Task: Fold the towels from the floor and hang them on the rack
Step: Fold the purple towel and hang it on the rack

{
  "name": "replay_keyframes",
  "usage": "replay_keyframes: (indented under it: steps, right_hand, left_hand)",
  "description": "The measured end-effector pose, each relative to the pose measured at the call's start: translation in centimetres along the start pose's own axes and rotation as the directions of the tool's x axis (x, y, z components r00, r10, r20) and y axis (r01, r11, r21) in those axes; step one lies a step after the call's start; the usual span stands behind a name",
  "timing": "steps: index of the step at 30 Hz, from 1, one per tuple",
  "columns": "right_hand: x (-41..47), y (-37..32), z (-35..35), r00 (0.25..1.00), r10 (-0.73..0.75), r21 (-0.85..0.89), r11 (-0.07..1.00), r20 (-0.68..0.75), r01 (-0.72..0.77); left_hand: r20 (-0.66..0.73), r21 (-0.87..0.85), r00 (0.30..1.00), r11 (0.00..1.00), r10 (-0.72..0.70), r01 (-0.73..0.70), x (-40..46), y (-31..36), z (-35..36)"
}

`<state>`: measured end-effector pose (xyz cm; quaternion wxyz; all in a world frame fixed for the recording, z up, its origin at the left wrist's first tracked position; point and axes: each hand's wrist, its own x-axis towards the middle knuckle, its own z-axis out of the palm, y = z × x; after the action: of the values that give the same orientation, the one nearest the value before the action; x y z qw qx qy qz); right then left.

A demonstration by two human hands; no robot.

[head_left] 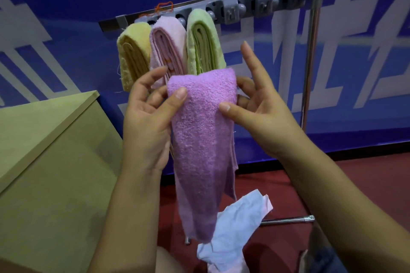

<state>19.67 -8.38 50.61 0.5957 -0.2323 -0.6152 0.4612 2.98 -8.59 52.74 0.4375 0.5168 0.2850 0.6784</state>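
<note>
Purple towel (202, 139), folded into a long narrow strip, hangs upright between both hands in front of the rack (221, 10); its folded top edge sits level with the fingertips, its lower end drapes down toward the red floor (366, 179). Left hand (148, 115) grips the strip's upper left side, thumb pressed on the front face, fingers curled behind; right hand (257, 106) pinches the upper right edge, thumb on the front, index finger extended upward clear of the cloth. Yellow towel (133, 57), pink towel (168, 49) and green towel (205, 44) hang folded side by side on the rack, just behind the strip's top; pale crumpled cloth (235, 226) lies on the floor below; beige box (51, 150) stands at left.
</note>
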Motion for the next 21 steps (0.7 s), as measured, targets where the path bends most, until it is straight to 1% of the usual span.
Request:
replay_keyframes:
  steps: [2,5,9,12,14,16,19,21]
  right_hand:
    - [0.1,-0.2,0.0,1.000,-0.009,-0.084,0.996,0.021,0.011]
    - [0.5,-0.9,0.0,0.999,-0.023,-0.292,0.956,0.031,0.031]
    - [0.9,-1.5,0.0,0.995,-0.057,-0.417,0.909,-0.087,0.015]
    - [0.8,-1.3,0.1,0.983,-0.089,-0.516,0.857,-0.160,-0.007]
    - [0.6,-1.2,0.1,0.980,-0.097,-0.573,0.820,-0.172,-0.019]
    - [0.5,-1.4,0.0,0.984,-0.090,-0.599,0.800,-0.157,-0.023]
    - [0.6,-2.0,0.0,0.990,-0.085,-0.640,0.768,-0.108,-0.004]
    - [0.6,-2.0,0.1,0.987,-0.126,-0.709,0.705,-0.098,0.019]
  left_hand:
    - [-0.029,0.013,0.999,0.999,0.040,-0.039,0.1,0.0,0.1]
    - [-0.028,0.124,0.991,0.985,0.127,-0.123,0.0,-0.2,0.1]
    - [0.073,0.252,0.981,0.948,0.181,-0.194,-0.1,-0.4,0.0]
    - [0.061,0.371,0.968,0.895,0.243,-0.248,0.2,-0.9,-0.2]
    - [0.034,0.415,0.960,0.870,0.277,-0.265,0.2,-1.4,-0.2]
    - [0.007,0.386,0.961,0.886,0.277,-0.259,0.1,-1.9,0.0]
    - [0.001,0.249,0.967,0.937,0.254,-0.246,-0.1,-2.2,0.2]
    - [-0.019,0.219,0.964,0.942,0.265,-0.255,-0.2,-2.3,0.2]
